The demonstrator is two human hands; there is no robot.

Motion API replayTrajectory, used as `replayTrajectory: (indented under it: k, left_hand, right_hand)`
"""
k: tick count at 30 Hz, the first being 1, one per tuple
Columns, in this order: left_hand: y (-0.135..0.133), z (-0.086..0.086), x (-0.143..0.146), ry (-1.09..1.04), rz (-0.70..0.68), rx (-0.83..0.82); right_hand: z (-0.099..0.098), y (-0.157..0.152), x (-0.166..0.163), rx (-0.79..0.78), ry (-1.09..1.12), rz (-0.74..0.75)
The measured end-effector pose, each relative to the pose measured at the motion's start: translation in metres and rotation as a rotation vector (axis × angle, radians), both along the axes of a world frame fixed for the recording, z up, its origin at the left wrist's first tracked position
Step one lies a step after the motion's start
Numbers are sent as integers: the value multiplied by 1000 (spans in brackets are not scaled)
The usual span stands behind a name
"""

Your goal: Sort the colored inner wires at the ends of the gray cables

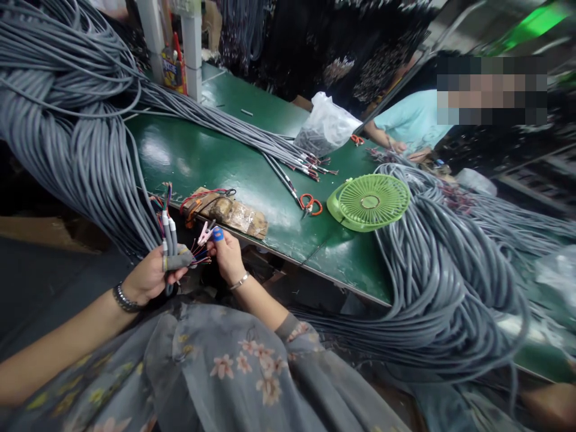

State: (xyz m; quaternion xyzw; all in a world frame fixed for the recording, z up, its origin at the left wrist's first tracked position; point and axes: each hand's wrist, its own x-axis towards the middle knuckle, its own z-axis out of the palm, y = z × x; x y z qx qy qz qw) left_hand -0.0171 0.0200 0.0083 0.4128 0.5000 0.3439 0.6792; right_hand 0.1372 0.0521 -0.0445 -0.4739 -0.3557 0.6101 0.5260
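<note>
My left hand (148, 277) is closed round the ends of a few grey cables (168, 237), whose thin coloured wires stick out to the right. My right hand (225, 253) pinches a small pale clip-like tool (205, 233) at those wire ends; a blue cap covers one fingertip. Both hands sit just below the near edge of the green table (202, 159). The cables run up into a big grey bundle (67, 120) hanging at the left.
On the table lie a brown taped block with red wires (229, 213), orange-handled snips (309, 204), a green fan (369, 202), stripped cables (288, 157) and a plastic bag (326, 127). Another grey cable pile (441, 270) fills the right. A person in light blue (407, 123) works opposite.
</note>
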Motion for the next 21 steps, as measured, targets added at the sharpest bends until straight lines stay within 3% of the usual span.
replayTrajectory:
  k: [6, 14, 21]
  left_hand:
    - [2, -2, 2, 14, -52, -1]
    - [3, -1, 6, 45, -79, -6]
    - [2, -3, 5, 45, -79, -6]
  right_hand:
    - [9, 2, -4, -196, 265, 161]
    - [15, 4, -12, -308, 433, 6]
    - [14, 1, -8, -344, 454, 78]
